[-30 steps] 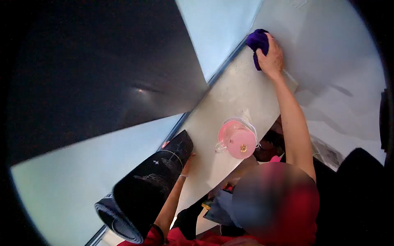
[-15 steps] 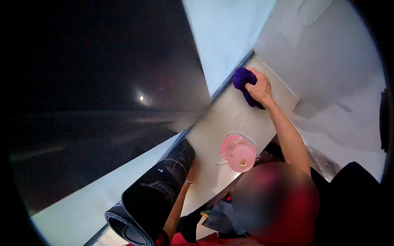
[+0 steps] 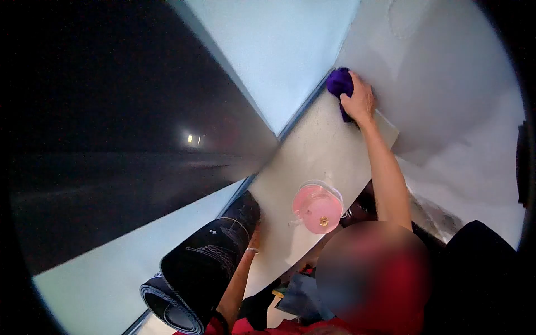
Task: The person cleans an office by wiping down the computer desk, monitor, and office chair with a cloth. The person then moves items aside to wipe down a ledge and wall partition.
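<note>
My right hand (image 3: 360, 100) grips a bunched purple cloth (image 3: 339, 82) and presses it on the pale tabletop (image 3: 301, 151), near the far corner by the wall. Its fingers are closed over the cloth. At the lower left, a black rolled mat (image 3: 204, 259) with stitched edges and white line drawings leans along my left forearm. My left hand (image 3: 255, 237) is against the side of the roll near its far end; most of its fingers are hidden behind it. Between both arms stands a pink round container (image 3: 318, 207) with a small gold knob on top.
A large dark glossy panel (image 3: 139, 111) fills the left, reaching over the table's back edge. Pale blue surfaces (image 3: 273, 61) lie behind it. A grey-white wall (image 3: 446, 84) bounds the right. A blurred round patch covers part of the lower middle.
My right hand has moved the purple cloth farther away, toward the back corner of the table. My left hand and the rolled mat stay nearly in place. The view has shifted slightly.
</note>
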Demonstrator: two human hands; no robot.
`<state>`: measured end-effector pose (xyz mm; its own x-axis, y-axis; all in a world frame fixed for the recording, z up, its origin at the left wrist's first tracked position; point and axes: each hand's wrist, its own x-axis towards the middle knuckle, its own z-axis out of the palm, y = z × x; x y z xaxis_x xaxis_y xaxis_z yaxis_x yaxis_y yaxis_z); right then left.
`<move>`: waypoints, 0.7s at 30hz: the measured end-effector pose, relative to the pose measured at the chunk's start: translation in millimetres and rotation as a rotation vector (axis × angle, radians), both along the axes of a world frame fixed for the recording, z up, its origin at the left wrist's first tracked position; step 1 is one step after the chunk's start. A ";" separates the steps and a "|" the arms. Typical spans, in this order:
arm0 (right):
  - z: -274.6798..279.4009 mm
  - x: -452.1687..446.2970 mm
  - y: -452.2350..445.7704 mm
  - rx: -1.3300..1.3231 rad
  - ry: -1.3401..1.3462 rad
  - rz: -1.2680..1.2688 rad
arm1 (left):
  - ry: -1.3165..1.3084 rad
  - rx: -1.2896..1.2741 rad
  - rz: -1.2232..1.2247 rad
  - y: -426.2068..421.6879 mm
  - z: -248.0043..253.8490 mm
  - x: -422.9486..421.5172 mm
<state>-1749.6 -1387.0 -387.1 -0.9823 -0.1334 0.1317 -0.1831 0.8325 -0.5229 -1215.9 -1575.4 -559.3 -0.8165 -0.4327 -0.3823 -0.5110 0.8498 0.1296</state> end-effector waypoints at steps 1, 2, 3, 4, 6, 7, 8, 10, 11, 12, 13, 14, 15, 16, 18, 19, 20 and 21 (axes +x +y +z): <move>-7.7 2.9 -4.6 0.097 -0.042 -0.031 | -0.003 -0.009 -0.008 -1.6 -0.4 0.7; -9.4 10.6 -15.8 0.084 -0.053 -0.032 | -0.009 -0.016 -0.014 -3.0 -2.8 0.9; -5.8 13.9 -27.0 0.113 -0.157 0.056 | -0.012 -0.021 -0.016 -3.9 -4.6 -1.0; 0.1 13.5 -28.9 0.153 -0.255 0.139 | -0.022 -0.025 -0.023 -3.8 -2.9 0.4; 9.3 20.3 -14.4 -0.175 -0.415 0.185 | -0.041 -0.036 -0.069 -7.2 -4.3 5.4; 14.8 25.8 -3.4 -0.195 -0.291 0.126 | -0.063 -0.057 -0.111 -8.5 -6.0 9.4; 24.4 31.8 2.4 -0.218 -0.175 0.078 | -0.105 -0.102 -0.189 -9.7 -8.4 15.0; 19.8 11.7 18.0 -0.160 -0.024 0.056 | -0.191 -0.196 -0.336 -14.3 -10.6 23.5; -6.1 2.0 19.8 -0.051 0.003 -0.041 | -0.196 -0.211 -0.340 -18.7 -10.7 24.0; -16.1 8.3 13.5 -0.061 0.004 -0.046 | -0.098 -0.136 -0.137 -21.4 -7.8 17.4; -25.4 15.6 2.2 0.023 0.060 0.049 | 0.003 -0.060 0.069 -24.1 -5.1 9.1; -24.5 24.4 -9.3 0.117 0.117 0.149 | 0.106 0.027 0.279 -20.1 -2.4 0.8; -6.2 35.4 -22.9 0.024 -0.144 0.231 | 0.210 0.124 0.486 -10.9 0.2 -10.7; 20.8 46.9 -23.9 -0.052 -0.390 0.268 | 0.224 0.163 0.451 -0.2 29.6 -43.6; 19.7 81.4 -24.1 -0.353 -0.420 0.242 | 0.147 0.125 0.362 -0.2 32.1 -42.8; 27.1 94.6 -8.7 -0.479 -0.302 0.156 | 0.107 0.102 0.307 -2.3 25.9 -36.3; 34.8 101.8 8.8 -0.608 -0.185 0.075 | 0.086 0.081 0.271 -4.8 22.2 -30.1; 30.6 99.7 32.4 -0.525 -0.152 -0.082 | 0.069 0.070 0.247 -6.5 16.8 -25.7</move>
